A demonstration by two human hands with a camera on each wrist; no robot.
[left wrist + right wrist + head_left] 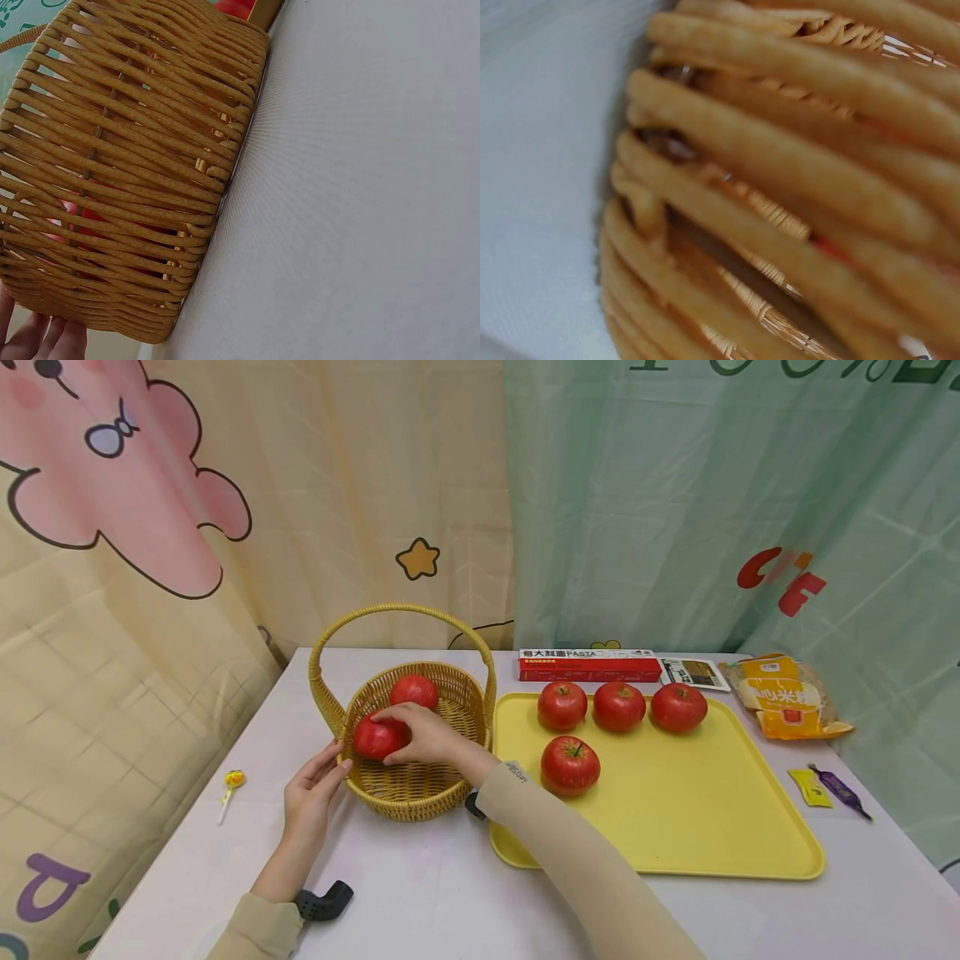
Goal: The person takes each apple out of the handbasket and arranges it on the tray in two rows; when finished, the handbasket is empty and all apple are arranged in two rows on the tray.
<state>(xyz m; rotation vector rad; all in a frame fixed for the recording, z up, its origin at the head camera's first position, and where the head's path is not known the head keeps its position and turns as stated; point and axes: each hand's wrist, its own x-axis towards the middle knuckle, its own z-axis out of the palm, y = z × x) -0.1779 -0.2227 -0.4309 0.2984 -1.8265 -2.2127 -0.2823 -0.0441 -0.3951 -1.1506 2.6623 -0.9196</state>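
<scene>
A woven basket (408, 811) with a tall arched handle stands on the table. Inside it, my right hand (431, 737) grips a red apple (378, 737) at the left side, thumb and fingers round its top and side. Another red apple (414, 692) lies behind it in the basket. At the basket's left side, near the handle's foot, my left hand (309, 793) rests its extended fingers on the wicker. The left wrist view shows those fingers (69, 341) against the basket's outer wall (127, 165). Close wicker (780, 165) fills most of the right wrist view, which hides the right hand.
A yellow tray (675, 827) right of the basket holds several red apples (570, 766). Behind it lie a red pasta box (589, 666) and a dark-and-white packet (695, 674). An orange food bag (786, 696) and small wrapped sweets (810, 787) lie right, a lollipop (234, 781) left.
</scene>
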